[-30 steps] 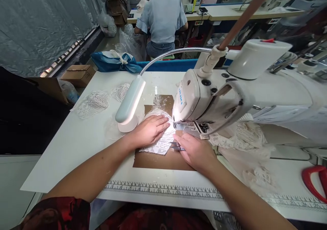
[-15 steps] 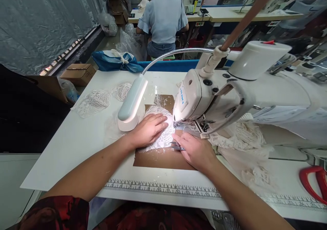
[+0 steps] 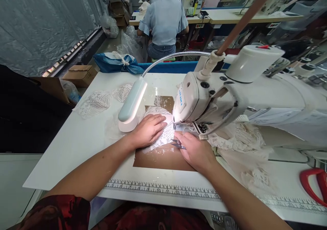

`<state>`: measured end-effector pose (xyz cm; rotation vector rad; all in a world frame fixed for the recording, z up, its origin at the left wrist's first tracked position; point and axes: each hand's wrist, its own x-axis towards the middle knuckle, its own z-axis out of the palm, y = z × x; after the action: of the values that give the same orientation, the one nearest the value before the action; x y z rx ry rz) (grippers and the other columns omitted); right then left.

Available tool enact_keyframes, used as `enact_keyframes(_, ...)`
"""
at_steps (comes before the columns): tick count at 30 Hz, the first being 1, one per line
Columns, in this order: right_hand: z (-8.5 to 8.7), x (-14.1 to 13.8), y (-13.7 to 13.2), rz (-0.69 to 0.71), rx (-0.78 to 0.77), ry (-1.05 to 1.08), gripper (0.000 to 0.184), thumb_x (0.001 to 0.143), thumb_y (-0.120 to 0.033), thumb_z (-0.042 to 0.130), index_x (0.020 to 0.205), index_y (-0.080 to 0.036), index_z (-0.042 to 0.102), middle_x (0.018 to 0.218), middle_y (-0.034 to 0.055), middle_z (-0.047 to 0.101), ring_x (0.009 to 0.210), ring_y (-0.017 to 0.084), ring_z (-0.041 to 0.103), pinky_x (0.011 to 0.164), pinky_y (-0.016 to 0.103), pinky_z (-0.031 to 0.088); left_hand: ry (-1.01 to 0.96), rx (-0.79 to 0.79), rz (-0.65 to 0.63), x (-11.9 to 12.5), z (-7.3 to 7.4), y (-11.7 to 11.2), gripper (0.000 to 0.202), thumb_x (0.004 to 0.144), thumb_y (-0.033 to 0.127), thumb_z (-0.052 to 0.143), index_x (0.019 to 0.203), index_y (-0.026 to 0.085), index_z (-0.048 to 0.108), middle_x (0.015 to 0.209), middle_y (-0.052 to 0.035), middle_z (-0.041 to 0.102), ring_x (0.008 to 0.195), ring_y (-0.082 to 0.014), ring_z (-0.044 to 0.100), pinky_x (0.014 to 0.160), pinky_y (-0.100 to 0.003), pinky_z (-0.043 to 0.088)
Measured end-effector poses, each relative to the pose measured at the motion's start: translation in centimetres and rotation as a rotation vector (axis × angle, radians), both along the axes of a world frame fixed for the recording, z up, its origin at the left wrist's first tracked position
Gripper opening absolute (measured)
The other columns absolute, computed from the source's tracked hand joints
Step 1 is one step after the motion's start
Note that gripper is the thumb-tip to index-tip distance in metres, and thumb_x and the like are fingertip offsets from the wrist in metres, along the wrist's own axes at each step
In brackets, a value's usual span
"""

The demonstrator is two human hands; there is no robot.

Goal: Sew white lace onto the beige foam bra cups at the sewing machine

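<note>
My left hand (image 3: 149, 129) lies flat with stretched fingers on a piece of white lace (image 3: 163, 140), just left of the needle of the sewing machine (image 3: 190, 99). My right hand (image 3: 195, 150) is closed around small thread snips (image 3: 178, 144), their pointed blades sticking out to the left. Its thumb and forefinger are at the lace's right edge beside the presser foot. Under the lace is a brown sheet (image 3: 160, 160) on the white table. A lamp (image 3: 133, 102) on a bendable metal neck shines on the lace from the left.
More lace pieces (image 3: 94, 102) lie at the table's far left. A heap of lace (image 3: 242, 138) sits right of the machine head. Red-handled scissors (image 3: 313, 184) rest at the right. A printed ruler (image 3: 163, 189) runs along the front edge. Another person (image 3: 165, 20) sits ahead.
The lace has shifted slightly toward the machine, while both hands stay nearly in place. The right fingertips have moved a little right and up. The camera view has shifted slightly.
</note>
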<state>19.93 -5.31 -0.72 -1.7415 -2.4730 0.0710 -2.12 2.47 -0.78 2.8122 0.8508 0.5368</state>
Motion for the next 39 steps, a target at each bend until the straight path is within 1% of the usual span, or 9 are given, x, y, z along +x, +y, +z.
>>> enact_keyframes(8, 0.7, 0.1, 0.1, -0.02, -0.081, 0.215, 0.035, 0.083, -0.021, 0.046, 0.113, -0.028, 0.063, 0.096, -0.0006, 0.07, 0.076, 0.018, 0.065, 0.061, 0.028, 0.045, -0.049, 0.002, 0.088, -0.1, -0.2, 0.2, 0.034, 0.089, 0.028, 0.049, 0.117, 0.012, 0.06, 0.125, -0.0172, 0.057, 0.115, -0.0298, 0.052, 0.097, -0.046, 0.044)
enact_keyframes(12, 0.5, 0.6, 0.0, 0.03, -0.047, 0.347, 0.037, 0.083, -0.018, 0.046, 0.115, -0.028, 0.063, 0.103, 0.0002, 0.071, 0.084, 0.019, 0.066, 0.068, 0.029, 0.05, -0.037, -0.052, 0.172, -0.2, 0.4, -0.1, 0.024, 0.085, 0.018, 0.048, 0.094, 0.013, 0.069, 0.107, -0.013, 0.065, 0.097, -0.0257, 0.059, 0.084, -0.039, 0.049)
enact_keyframes(16, 0.3, 1.1, 0.1, 0.06, -0.044, 0.521, 0.033, 0.09, -0.026, 0.044, 0.116, -0.024, 0.064, 0.107, 0.0046, 0.071, 0.094, 0.021, 0.066, 0.079, 0.033, 0.053, -0.013, -0.144, 0.117, -0.8, 2.3, -3.1, 0.016, 0.081, 0.016, 0.055, 0.072, 0.016, 0.068, 0.092, -0.0042, 0.069, 0.079, -0.0167, 0.063, 0.067, -0.024, 0.049)
enact_keyframes(20, 0.4, 0.7, -0.2, 0.107, -0.088, 0.594, 0.036, 0.092, -0.037, 0.044, 0.116, -0.019, 0.064, 0.113, 0.0081, 0.069, 0.103, 0.022, 0.064, 0.089, 0.036, 0.05, -0.023, -0.282, -0.044, -0.3, 3.1, -8.2, 0.014, 0.085, 0.017, 0.055, 0.086, 0.018, 0.069, 0.1, -0.0044, 0.069, 0.088, -0.0176, 0.064, 0.074, -0.025, 0.049)
enact_keyframes(25, 0.5, 0.2, -0.9, 0.189, -0.166, 0.583, 0.041, 0.086, -0.03, 0.052, 0.125, -0.019, 0.058, 0.116, 0.008, 0.068, 0.105, 0.023, 0.064, 0.089, 0.038, 0.052, -0.15, -0.288, -0.082, 0.9, 2.4, -12.2, 0.022, 0.088, 0.018, 0.051, 0.104, 0.014, 0.066, 0.107, -0.0113, 0.066, 0.097, -0.0221, 0.06, 0.086, -0.034, 0.049)
enact_keyframes(28, 0.9, 0.4, -1.4, 0.221, -0.149, 0.656, 0.04, 0.087, -0.029, 0.051, 0.126, -0.021, 0.058, 0.12, 0.0073, 0.066, 0.105, 0.022, 0.064, 0.09, 0.036, 0.052, -0.375, -0.336, 0.043, 0.4, 2.4, -12.6, 0.031, 0.085, 0.03, 0.06, 0.112, 0.014, 0.064, 0.116, -0.0151, 0.062, 0.11, -0.0251, 0.056, 0.096, -0.041, 0.045)
enact_keyframes(32, 1.5, 0.7, -2.0, 0.238, -0.135, 0.743, 0.039, 0.087, -0.033, 0.054, 0.125, -0.024, 0.058, 0.112, 0.0059, 0.07, 0.095, 0.02, 0.068, 0.082, 0.033, 0.055, -0.673, -0.787, 0.343, -1.0, 2.9, -11.3, 0.048, 0.081, 0.041, 0.066, 0.121, 0.017, 0.059, 0.114, -0.0119, 0.062, 0.103, -0.023, 0.059, 0.089, -0.038, 0.048)
enact_keyframes(36, 1.8, 0.6, -2.4, 0.262, -0.127, 0.78, 0.039, 0.087, -0.033, 0.055, 0.124, -0.025, 0.059, 0.106, 0.0058, 0.071, 0.093, 0.02, 0.068, 0.08, 0.033, 0.056, -0.706, -1.378, 0.279, -0.7, 2.8, -9.7, 0.042, 0.08, 0.048, 0.066, 0.103, 0.013, 0.065, 0.07, 0.0, 0.057, 0.06, -0.0085, 0.052, 0.058, -0.022, 0.042)
enact_keyframes(39, 1.8, 0.6, -2.4, 0.275, -0.197, 0.787, 0.04, 0.087, -0.036, 0.054, 0.126, -0.025, 0.058, 0.107, 0.0074, 0.071, 0.097, 0.021, 0.067, 0.082, 0.035, 0.055, -0.758, -1.43, 0.275, 0.3, 2.5, -9.0, 0.038, 0.075, 0.047, 0.07, 0.082, 0.011, 0.064, 0.057, 0.0046, 0.046, 0.049, -0.0048, 0.039, 0.048, -0.018, 0.031)
